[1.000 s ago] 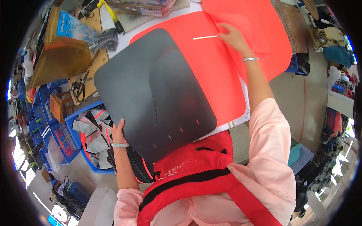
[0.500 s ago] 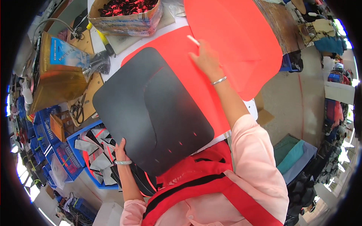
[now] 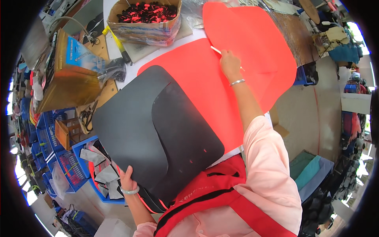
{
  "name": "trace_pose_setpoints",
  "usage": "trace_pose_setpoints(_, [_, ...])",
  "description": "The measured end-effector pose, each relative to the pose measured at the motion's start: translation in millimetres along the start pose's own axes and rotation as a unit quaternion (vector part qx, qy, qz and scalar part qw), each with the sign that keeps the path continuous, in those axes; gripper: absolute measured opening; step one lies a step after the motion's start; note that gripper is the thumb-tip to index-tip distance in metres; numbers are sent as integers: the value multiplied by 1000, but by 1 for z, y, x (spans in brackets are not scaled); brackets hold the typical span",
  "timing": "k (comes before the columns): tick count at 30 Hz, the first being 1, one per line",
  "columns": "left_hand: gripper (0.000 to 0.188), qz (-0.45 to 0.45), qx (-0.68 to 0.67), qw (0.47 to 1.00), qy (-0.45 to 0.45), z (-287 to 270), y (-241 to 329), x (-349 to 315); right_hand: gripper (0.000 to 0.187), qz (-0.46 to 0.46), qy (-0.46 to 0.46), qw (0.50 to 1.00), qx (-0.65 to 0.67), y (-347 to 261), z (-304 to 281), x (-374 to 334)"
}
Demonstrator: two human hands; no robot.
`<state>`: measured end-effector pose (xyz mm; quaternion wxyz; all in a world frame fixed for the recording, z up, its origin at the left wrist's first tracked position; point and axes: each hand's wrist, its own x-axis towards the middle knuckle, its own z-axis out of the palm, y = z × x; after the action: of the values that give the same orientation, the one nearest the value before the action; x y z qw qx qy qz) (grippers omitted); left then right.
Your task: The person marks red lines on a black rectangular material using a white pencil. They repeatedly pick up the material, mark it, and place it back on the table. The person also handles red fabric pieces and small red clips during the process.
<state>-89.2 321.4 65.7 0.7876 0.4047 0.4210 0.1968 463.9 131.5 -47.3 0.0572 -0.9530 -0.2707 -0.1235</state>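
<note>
My left hand (image 3: 127,181) is closed on the near left edge of a dark grey, round-cornered flat panel (image 3: 126,118), thumb on top. A curved seam or flap edge runs down the panel, with small light marks near its right corner. The panel lies partly over a bright red sheet (image 3: 189,75) and juts over the table's near edge. Over the red material my right hand (image 3: 230,65) is closed on a thin white stick (image 3: 215,49), whose kind I cannot make out. Another red sheet (image 3: 256,43) lies folded or overlapping beyond that hand.
A cardboard box (image 3: 152,29) of small black and red pieces stands at the back. Beside it lies a yellow-and-black tool (image 3: 117,43). A blue crate (image 3: 87,158) with grey and black pieces stands at left. Teal material fills a bin (image 3: 310,173) at right.
The dark panel has slid a little toward me and left with my left hand. My right hand's fingers are curled in more round the white stick. The whole view has shifted slightly.
</note>
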Motion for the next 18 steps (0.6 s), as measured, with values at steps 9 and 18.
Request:
trace_pose_setpoints(9, [49, 141, 74, 987, -34, -8, 71, -81, 8, 21, -28, 993, 114, -41, -7, -89])
trace_pose_setpoints(18, [43, 176, 86, 978, -68, -5, 95, -95, 12, 24, -26, 986, 163, -48, -23, -133])
